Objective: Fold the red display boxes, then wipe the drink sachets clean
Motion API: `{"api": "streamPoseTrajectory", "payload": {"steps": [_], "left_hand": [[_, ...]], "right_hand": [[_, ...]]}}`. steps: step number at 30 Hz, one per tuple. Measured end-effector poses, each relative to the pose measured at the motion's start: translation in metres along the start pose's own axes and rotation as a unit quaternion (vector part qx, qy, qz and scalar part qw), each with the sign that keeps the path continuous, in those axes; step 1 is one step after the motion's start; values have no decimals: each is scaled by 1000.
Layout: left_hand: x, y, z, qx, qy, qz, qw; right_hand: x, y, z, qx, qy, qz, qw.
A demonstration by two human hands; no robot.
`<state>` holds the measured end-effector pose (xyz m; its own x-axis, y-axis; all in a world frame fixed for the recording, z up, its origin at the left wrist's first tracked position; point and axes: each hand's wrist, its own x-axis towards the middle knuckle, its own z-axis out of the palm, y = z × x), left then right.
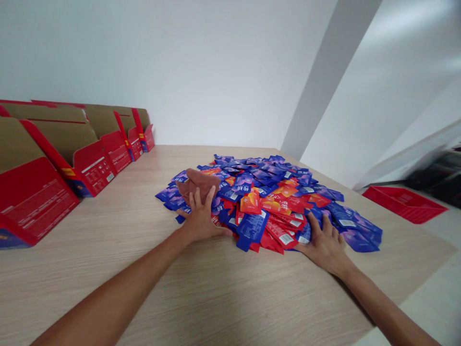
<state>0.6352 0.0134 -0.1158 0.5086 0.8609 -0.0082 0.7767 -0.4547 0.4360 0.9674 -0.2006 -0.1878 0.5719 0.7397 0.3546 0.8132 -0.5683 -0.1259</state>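
A wide heap of small blue and red sachets (252, 230) lies on the wooden table (230, 293). My left hand (201, 218) rests at the heap's near left side with its fingers spread. Its fingertips touch a crumpled brown cloth (203, 180) lying over some sachets, and the thumb points right along the heap's front edge. At the near right side, my right hand (326, 247) lies with fingers apart, touching blue sachets (340, 216). Neither palm shows, so anything under them is hidden.
Several red cardboard boxes (95, 168) stand open in a row along the table's left side, near the white wall (216, 72). Beyond the right table edge sits a red bin (405, 204), with dark, blurred objects (435, 175) behind it.
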Motion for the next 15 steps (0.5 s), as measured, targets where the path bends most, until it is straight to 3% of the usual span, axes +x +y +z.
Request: {"api": "streamPoseTrajectory", "payload": {"steps": [3,8,12,15], "left_hand": [[-4,6,-19,-3,31,-10,999],[-3,20,-48,39,150,20,988],[18,18,-47,7,171,22,985],[35,8,-41,-20,192,-16,981]], "right_hand": [[1,-4,0,7,5,4,1000],[-8,-1,-3,52,13,27,998],[-14,11,-23,58,43,-7,997],[-15,3,-47,35,84,-104,990]]}}
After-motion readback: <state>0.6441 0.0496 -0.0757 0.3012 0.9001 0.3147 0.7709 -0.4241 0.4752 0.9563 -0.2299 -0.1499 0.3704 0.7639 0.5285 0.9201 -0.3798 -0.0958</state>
